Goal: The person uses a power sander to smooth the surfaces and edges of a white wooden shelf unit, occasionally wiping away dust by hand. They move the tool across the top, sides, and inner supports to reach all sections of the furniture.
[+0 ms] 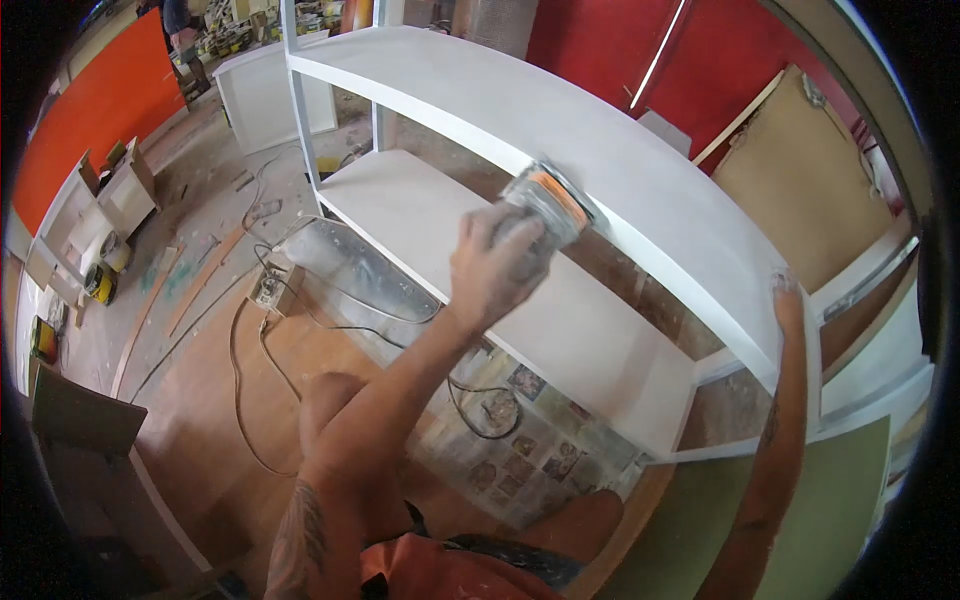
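My left hand (pixel 500 255) is closed around a dusty power sander (pixel 548 205) with an orange band near its pad. The sander touches the front edge of the upper white shelf (pixel 430 75), and its outline is slightly blurred. At the right end of that shelf, my right hand (pixel 786 290) lies on the white surface near the corner, fingers forward, with nothing in it. Below the sander and my left hand runs the lower white shelf (pixel 580 340).
A power strip (pixel 272 288) with loose cables lies on the floor at left. Beyond it are wooden strips (pixel 205 280), paint cans (pixel 100 283) and an orange panel (pixel 90 120). A person (pixel 183 40) stands at the far upper left. A brown board (pixel 800 180) leans at right.
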The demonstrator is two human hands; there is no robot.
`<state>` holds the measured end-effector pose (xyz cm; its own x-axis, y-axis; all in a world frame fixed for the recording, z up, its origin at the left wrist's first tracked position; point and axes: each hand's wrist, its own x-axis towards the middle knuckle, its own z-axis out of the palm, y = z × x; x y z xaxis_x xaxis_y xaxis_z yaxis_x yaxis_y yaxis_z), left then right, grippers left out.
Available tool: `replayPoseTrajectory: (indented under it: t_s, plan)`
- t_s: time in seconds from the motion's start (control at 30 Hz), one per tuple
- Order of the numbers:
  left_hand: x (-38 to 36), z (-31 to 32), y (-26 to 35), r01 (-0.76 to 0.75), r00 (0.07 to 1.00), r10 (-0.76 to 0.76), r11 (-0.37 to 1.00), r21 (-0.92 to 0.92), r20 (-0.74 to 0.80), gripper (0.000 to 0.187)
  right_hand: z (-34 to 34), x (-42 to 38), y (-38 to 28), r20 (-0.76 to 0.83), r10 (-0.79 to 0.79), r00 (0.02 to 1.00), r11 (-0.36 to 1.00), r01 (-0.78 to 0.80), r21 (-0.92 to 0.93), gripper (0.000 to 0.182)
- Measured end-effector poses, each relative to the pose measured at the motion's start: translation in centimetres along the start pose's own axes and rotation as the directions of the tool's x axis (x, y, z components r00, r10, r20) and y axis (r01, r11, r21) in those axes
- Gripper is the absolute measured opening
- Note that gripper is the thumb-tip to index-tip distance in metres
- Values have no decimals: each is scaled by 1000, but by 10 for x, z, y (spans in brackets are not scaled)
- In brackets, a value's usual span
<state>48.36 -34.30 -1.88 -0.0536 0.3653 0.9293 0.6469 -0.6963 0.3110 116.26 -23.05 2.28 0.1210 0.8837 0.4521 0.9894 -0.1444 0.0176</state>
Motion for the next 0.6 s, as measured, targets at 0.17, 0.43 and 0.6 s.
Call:
replayPoseTrajectory:
  t_s: [0.17, 0.43, 0.6]
  plan:
    - [7, -10, -51, 150, 979, -142, 988, 46, -149, 63, 1, 3, 2, 41, -46, 998, 998, 47, -37, 58]
    - [-1, -5, -39, -76, 995, 79, 996, 50, -64, 62, -11, 5, -15, 141, 48, 989, 999, -45, -25, 57]
    - [1, -2, -17, -272, 961, 267, 960, 70, 76, 57, -9, 5, -4, 134, 32, 990, 999, -32, -3, 54]
